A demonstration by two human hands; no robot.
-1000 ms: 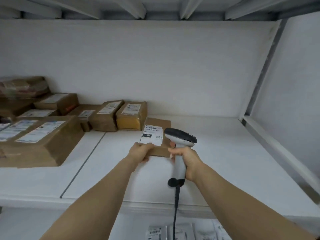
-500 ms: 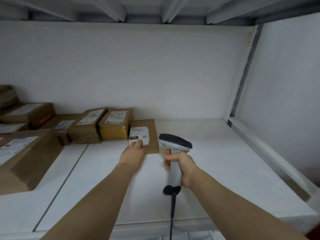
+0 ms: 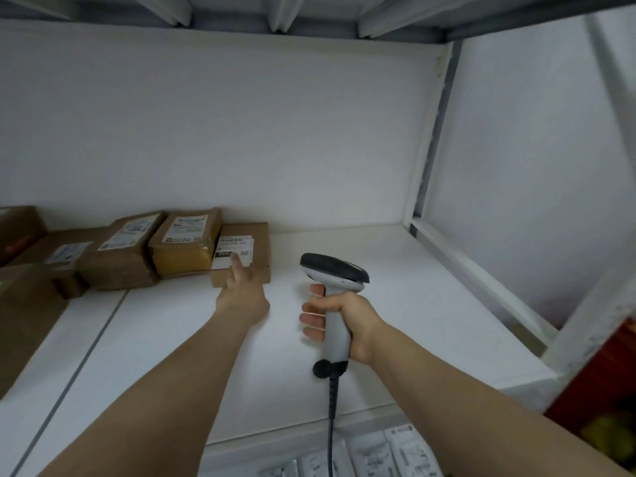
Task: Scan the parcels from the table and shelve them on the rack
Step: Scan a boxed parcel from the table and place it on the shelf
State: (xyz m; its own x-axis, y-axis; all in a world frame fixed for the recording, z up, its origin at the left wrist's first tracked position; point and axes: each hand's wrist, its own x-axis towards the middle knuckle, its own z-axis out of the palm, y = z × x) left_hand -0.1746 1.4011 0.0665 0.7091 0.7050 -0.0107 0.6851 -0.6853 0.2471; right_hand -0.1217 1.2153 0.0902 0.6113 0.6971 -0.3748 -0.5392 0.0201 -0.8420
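A flat brown parcel [image 3: 258, 243] with a white label lies on the white rack shelf [image 3: 395, 304], pushed against the row of other parcels near the back wall. My left hand [image 3: 242, 290] reaches to it, and one straight finger presses on the label. To the right and nearer to me, my right hand [image 3: 339, 321] grips the handle of a white and black barcode scanner [image 3: 332, 270]. The scanner's head points left, and its cable hangs down past the shelf edge.
Several brown parcels [image 3: 186, 246] sit in a row at the back left, with larger boxes [image 3: 20, 325] at the left edge. White parcels [image 3: 389, 452] lie on the shelf below. A metal upright [image 3: 426, 139] and a side rail bound the shelf at right.
My left hand has pushed the flat parcel further back against the row, and now only a finger presses its label. The scanner has stayed in my right hand. The view has shifted right.
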